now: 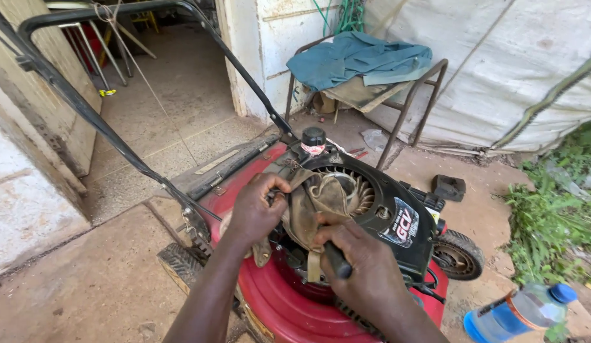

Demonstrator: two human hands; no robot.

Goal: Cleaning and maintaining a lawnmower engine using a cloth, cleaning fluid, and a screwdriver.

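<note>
A red lawn mower (282, 305) with a black engine (371, 203) stands on the concrete in front of me. My left hand (257, 209) grips a dirty tan rag (321, 203) bunched against the engine's side. Below it, my right hand (359, 267) is closed around a tool with a black handle (338, 260), pressed into the same rag. A black fuel cap (314, 138) sits at the engine's far end. The tool's tip is hidden by the rag.
The mower's black handle bar (73, 95) rises to the upper left. A metal-framed stool with a teal cloth (359, 60) stands behind. A blue-capped plastic bottle (521, 311) lies at lower right near green weeds (549, 222). A doorway opens at top left.
</note>
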